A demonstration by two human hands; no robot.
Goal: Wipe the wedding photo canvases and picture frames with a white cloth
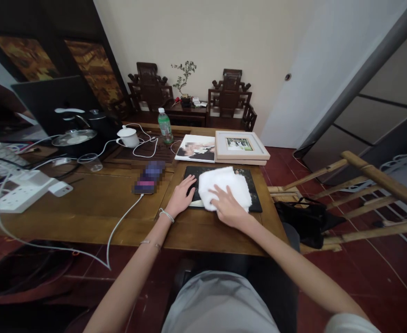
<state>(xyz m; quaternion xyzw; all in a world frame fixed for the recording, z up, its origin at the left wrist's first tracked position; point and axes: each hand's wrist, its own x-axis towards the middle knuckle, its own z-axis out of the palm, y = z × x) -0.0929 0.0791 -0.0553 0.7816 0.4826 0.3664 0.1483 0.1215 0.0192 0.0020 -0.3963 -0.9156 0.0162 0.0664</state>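
A folded white cloth (224, 178) lies on a dark, flat, rectangular panel (256, 196) near the table's front edge; the panel looks like a picture or album cover, though its kind is not plain. My right hand (227, 206) rests on the cloth with its fingers spread, pressing it from above. At the panel's left side, my left hand (183, 194) lies flat with fingers stretched out, touching its edge. Part of the panel is hidden under the cloth.
Behind the panel are a framed photo (241, 143) and a photo book (196, 149). A phone (150, 178) on a cable lies to the left. Farther off stand a bottle (165, 126), a white lidded cup (127, 137) and a power strip (23, 192).
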